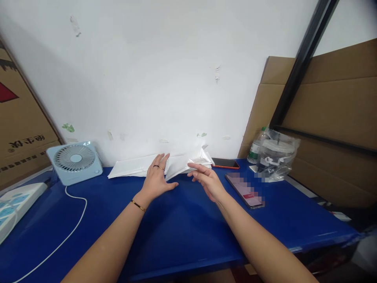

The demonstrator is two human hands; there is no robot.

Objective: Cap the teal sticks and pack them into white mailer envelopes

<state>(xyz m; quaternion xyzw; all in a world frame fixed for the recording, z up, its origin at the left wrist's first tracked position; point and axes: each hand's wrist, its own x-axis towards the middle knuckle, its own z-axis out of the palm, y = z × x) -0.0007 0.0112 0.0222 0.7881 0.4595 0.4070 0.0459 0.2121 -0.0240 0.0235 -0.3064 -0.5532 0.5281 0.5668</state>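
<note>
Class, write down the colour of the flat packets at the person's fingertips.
White: the packets lie on a blue table against the wall. The head view shows them best.

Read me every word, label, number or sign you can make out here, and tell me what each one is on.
Nothing reads clearly enough to quote.
Cardboard box at left: three big dark characters with a smaller line beneath, all too blurred.
Phone with lit screen: blurred out.
Bottle label: too small.
Power strip: markings too small.
Fan and white packets: no text visible.
</note>
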